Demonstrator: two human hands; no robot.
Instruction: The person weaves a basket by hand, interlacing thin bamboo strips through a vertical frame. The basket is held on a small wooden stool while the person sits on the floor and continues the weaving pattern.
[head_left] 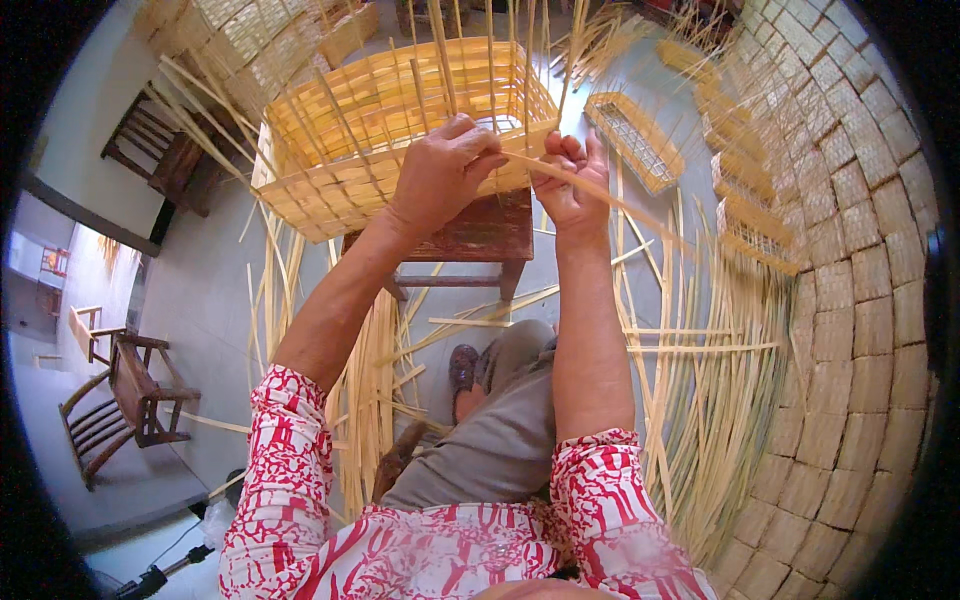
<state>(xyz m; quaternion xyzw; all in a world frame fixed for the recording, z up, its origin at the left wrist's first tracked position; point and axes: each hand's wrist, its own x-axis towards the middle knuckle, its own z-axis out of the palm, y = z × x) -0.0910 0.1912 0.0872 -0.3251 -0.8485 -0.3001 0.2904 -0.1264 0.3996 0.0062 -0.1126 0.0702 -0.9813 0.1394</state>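
A large yellow woven basket (330, 205) rests on a dark wooden stool (480, 225), with upright stakes rising above its rim. At the basket's near wall, my left hand (445, 175) is closed, thumb and fingers pinched on one end of a flat pale weaving strip (630, 208). From there the strip runs right across my right hand (572, 188), whose fingers are curled in around it at the basket's near right corner. Its free end trails down to the right and looks blurred. The part of the rim behind my left hand is hidden.
Loose strips (710, 400) lie in piles on the floor on both sides. Smaller woven baskets (635, 140) stand at the right, beside a wall of stacked woven pieces (830, 300). Wooden chairs (130, 390) are at the left.
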